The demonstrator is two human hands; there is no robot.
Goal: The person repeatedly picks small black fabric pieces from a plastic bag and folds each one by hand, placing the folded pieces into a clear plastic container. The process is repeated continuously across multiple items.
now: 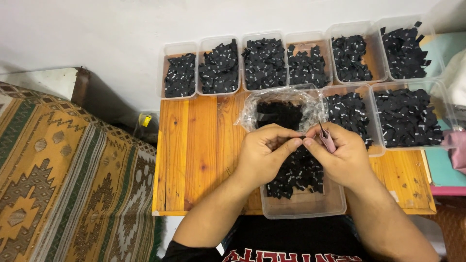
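My left hand and my right hand meet fingertip to fingertip over a clear plastic tub of small black fabric labels. The left fingers pinch something tiny and dark at the meeting point; it is too small to tell what. My right hand grips small pink snips with a thin dark tip pointing up. Just behind the hands stands an open clear plastic bag with black pieces inside.
Several clear tubs of black labels line the back of the low wooden table, two more at the right. A patterned rug lies at the left. A white wall is behind. Pink cloth sits at the right edge.
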